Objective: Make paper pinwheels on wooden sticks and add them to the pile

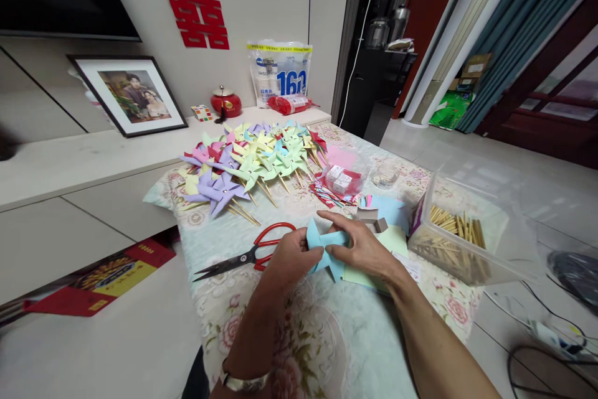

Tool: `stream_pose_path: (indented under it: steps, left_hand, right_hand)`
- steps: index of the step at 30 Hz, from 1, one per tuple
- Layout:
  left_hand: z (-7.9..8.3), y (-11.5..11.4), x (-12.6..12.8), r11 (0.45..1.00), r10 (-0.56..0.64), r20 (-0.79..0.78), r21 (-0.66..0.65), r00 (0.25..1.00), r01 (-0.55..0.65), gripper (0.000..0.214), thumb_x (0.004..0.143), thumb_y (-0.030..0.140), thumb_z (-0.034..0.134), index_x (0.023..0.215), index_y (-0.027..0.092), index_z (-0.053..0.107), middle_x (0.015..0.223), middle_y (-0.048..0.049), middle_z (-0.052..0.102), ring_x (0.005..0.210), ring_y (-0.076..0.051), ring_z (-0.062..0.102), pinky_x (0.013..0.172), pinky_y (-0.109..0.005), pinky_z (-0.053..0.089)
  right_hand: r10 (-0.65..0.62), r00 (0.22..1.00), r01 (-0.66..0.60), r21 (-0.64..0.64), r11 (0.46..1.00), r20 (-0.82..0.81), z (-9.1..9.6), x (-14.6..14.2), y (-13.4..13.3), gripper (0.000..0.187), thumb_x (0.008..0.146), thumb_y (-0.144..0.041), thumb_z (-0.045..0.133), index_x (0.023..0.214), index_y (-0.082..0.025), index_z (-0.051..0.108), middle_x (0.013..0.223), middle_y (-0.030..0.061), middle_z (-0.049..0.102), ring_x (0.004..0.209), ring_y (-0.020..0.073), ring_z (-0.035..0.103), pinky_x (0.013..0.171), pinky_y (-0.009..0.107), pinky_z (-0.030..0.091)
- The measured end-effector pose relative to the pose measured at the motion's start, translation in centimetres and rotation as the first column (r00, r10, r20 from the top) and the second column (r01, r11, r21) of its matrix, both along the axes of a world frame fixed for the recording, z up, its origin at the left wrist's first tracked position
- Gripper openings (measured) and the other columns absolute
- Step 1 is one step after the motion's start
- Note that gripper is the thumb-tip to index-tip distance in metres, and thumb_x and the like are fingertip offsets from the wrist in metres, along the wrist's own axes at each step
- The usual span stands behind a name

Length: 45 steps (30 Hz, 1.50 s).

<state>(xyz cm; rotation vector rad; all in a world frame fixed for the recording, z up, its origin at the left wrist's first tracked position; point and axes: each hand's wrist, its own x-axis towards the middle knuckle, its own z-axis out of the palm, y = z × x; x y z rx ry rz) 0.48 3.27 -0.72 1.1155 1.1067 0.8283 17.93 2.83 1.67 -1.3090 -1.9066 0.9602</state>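
- Head view: holding light-blue folded paper pinwheel shape [335,238] between both hands, over pale-green floral tablecloth [346,337].
- Pinching near edge with left hand [294,254], thumb on top; gripping far side with right hand [357,244], thumb pressed on paper, index finger extended.
- Lying just left: black-bladed scissors with red loop handles [243,258]; piled beyond: pastel paper pinwheels on wooden sticks [252,170].
- Probably very light, springy, easily creased.
- Best pinched lightly near the centre, sparing the folded blades.
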Motion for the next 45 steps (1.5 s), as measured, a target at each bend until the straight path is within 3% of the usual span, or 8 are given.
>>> stream_pose_path:
  steps: [8, 12, 17, 23, 30, 34, 39, 45]
  left_hand:
    - [0.3, 0.1, -0.3, 0.999, 0.011, 0.222, -0.044, 0.975, -0.001, 0.030, 0.064, 0.035, 0.078, 0.082, 0.014, 0.067, 0.067, -0.0003, 0.065, 0.058, -0.012, 0.055, 0.057, -0.023, 0.041]
    - [0.3, -0.1, -0.6, 0.996, 0.081, 0.284, -0.046, 0.955, -0.071, 0.034, 0.071, 0.047, 0.076, 0.081, 0.015, 0.069, 0.067, -0.0005, 0.062, 0.059, -0.012, 0.052, 0.056, -0.023, 0.042]
    - [0.4, -0.3, -0.1, 0.990, 0.135, 0.363, -0.077, 0.922, -0.115, 0.038, 0.063, 0.042, 0.084, 0.086, 0.015, 0.070, 0.074, -0.0016, 0.067, 0.063, -0.013, 0.055, 0.060, -0.025, 0.044]
    - [0.3, -0.6, 1.5, 0.980, 0.197, 0.408, -0.055, 0.892, -0.191, 0.036, 0.059, 0.035, 0.086, 0.085, 0.013, 0.072, 0.066, 0.0003, 0.068, 0.061, -0.014, 0.058, 0.062, -0.026, 0.045]
    - [-0.3, -0.5, 1.7, 0.960, 0.277, 0.363, -0.068, 0.890, -0.271, 0.028, 0.064, 0.031, 0.083, 0.083, 0.012, 0.075, 0.064, -0.0005, 0.071, 0.058, -0.014, 0.060, 0.062, -0.026, 0.047]
    - [-0.8, -0.1, 1.5, 0.962, 0.274, 0.346, -0.085, 0.897, -0.261, 0.034, 0.062, 0.034, 0.082, 0.086, 0.012, 0.075, 0.071, -0.0040, 0.074, 0.064, -0.019, 0.065, 0.065, -0.029, 0.050]
    - [-1.6, 0.3, 1.2, 0.964, 0.268, 0.289, -0.077, 0.919, -0.256, 0.041, 0.060, 0.035, 0.082, 0.093, 0.011, 0.076, 0.078, -0.0069, 0.076, 0.073, -0.024, 0.069, 0.070, -0.032, 0.053]
    - [-1.2, 0.0, 1.5, 0.970, 0.244, 0.400, -0.085, 0.883, -0.229, 0.041, 0.061, 0.034, 0.080, 0.096, 0.013, 0.074, 0.082, -0.0072, 0.077, 0.077, -0.024, 0.070, 0.070, -0.032, 0.053]
  right_hand:
    - [-0.085, 0.977, 0.077, -0.051, 0.996, -0.197, -0.4, 0.0, 0.2, 0.070, 0.071, -0.016, 0.065, 0.140, -0.022, 0.057, 0.085, -0.0002, 0.061, 0.076, 0.0176, 0.056, 0.067, 0.028, 0.043]
    - [-0.158, 0.904, 0.120, -0.119, 0.986, -0.397, -0.9, -0.3, 0.4, 0.073, 0.071, -0.022, 0.069, 0.142, -0.021, 0.054, 0.081, -0.0006, 0.059, 0.068, 0.0163, 0.053, 0.061, 0.028, 0.042]
    - [-0.233, 0.811, 0.167, -0.170, 0.971, -0.537, -1.4, -0.9, 0.6, 0.072, 0.070, -0.025, 0.072, 0.140, -0.023, 0.054, 0.089, 0.0027, 0.066, 0.070, 0.0183, 0.058, 0.062, 0.030, 0.046]
    - [-0.281, 0.766, 0.242, -0.145, 0.959, -0.578, -1.6, -1.6, 0.5, 0.069, 0.070, -0.027, 0.073, 0.137, -0.023, 0.056, 0.087, 0.0020, 0.065, 0.069, 0.0184, 0.058, 0.061, 0.030, 0.046]
    - [-0.308, 0.781, 0.271, -0.149, 0.951, -0.543, -1.5, -2.2, 0.3, 0.063, 0.069, -0.029, 0.075, 0.130, -0.022, 0.061, 0.087, 0.0021, 0.065, 0.074, 0.0201, 0.060, 0.065, 0.032, 0.048]
    - [-0.272, 0.787, 0.213, -0.171, 0.962, -0.554, -1.6, -2.0, 0.4, 0.057, 0.069, -0.031, 0.077, 0.123, -0.022, 0.064, 0.089, 0.0030, 0.068, 0.078, 0.0215, 0.063, 0.068, 0.033, 0.050]
    - [-0.257, 0.732, 0.144, -0.224, 0.964, -0.631, -2.1, -1.7, 0.8, 0.055, 0.070, -0.036, 0.079, 0.120, -0.021, 0.063, 0.084, 0.0012, 0.068, 0.072, 0.0182, 0.063, 0.065, 0.031, 0.049]
    - [-0.252, 0.729, 0.130, -0.233, 0.964, -0.637, -2.0, -1.8, 0.8, 0.048, 0.069, -0.033, 0.080, 0.113, -0.020, 0.065, 0.080, -0.0003, 0.068, 0.066, 0.0157, 0.062, 0.062, 0.029, 0.048]
